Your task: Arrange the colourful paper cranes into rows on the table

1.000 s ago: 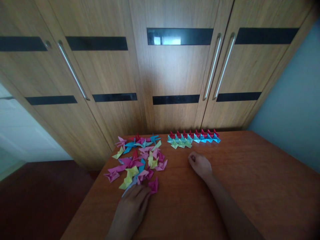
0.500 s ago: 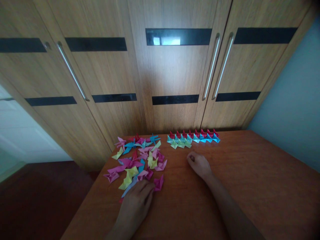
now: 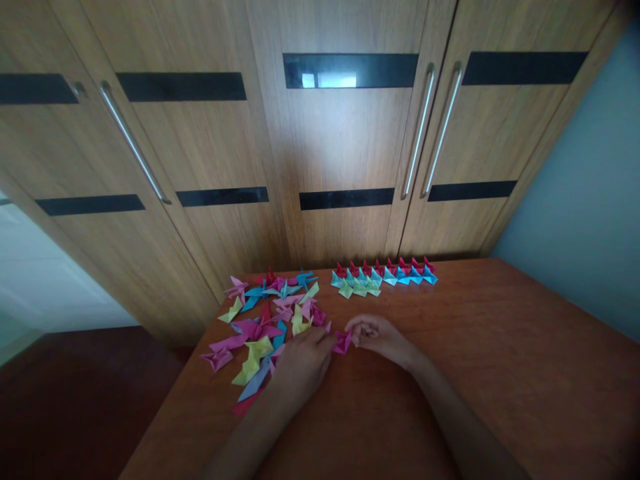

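A magenta origami crane [image 3: 343,343] is between my two hands, just above or on the table. My left hand [image 3: 306,360] is closed on its left side, with the fingertips partly hidden behind the knuckles. At its right corner, the thumb and finger of my right hand [image 3: 377,335] pinch the paper. Left of my left hand lies a loose pile of folded paper cranes in pink, yellow, blue and red, including a yellow crane [image 3: 253,360]. Some of the pile is hidden by my left hand and forearm.
Near the table's back edge stand tight rows of folded paper: red pieces [image 3: 390,265] behind, blue pieces [image 3: 407,276] before them, and a short row of green pieces [image 3: 359,288] in front. A wooden wardrobe [image 3: 345,147] rises behind the brown table [image 3: 480,347].
My left hand has moved right and away from me, bringing the magenta crane out of the pile. My right hand has come left and down to meet it, its fingers now at the paper.
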